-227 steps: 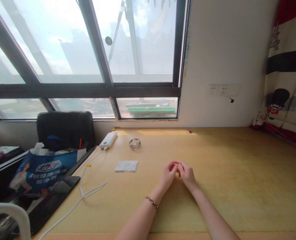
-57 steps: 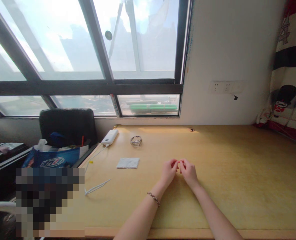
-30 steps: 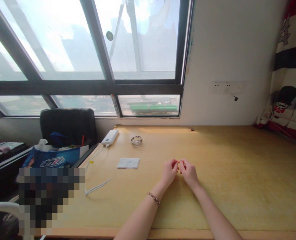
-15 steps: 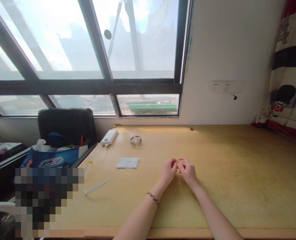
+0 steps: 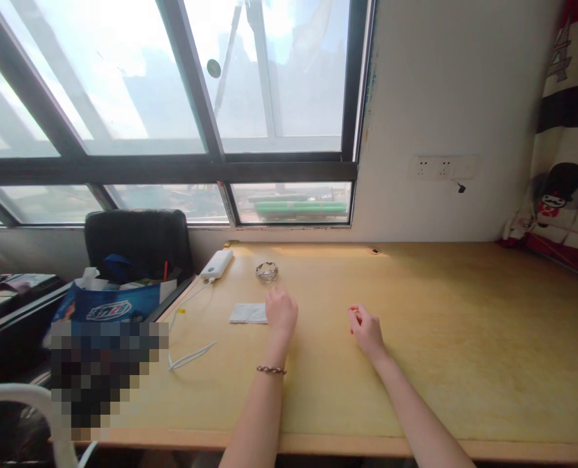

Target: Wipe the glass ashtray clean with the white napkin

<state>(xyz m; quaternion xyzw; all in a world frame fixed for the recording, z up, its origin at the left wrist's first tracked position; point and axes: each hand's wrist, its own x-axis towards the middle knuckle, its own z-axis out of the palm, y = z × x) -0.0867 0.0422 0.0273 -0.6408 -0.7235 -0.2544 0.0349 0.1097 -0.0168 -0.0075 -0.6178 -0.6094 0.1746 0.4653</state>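
Observation:
My left hand (image 5: 282,313) hovers over the right end of a folded white cloth or tissue (image 5: 247,314). The back of the hand faces me and hides its fingers, so their grip does not show. Just beyond it lies a silvery openwork ring-shaped thing (image 5: 267,273), like a bangle. My right hand (image 5: 365,329) is closed in a pinch above the table (image 5: 445,351), to the right of the left hand. Something small, perhaps yellowish, is at its fingertips, too tiny to name. A dark braided bracelet (image 5: 271,370) circles my left wrist.
A white power bank (image 5: 217,264) with a white cable (image 5: 191,356) lies along the table's left edge. Beyond that edge are a black chair (image 5: 140,237) and a blue bag (image 5: 108,305). The window (image 5: 289,91) and wall (image 5: 445,78) bound the far side.
My hands were together at their fingertips; the left has moved left and away to the cloth's right end. The right has stayed almost in place, pinched.

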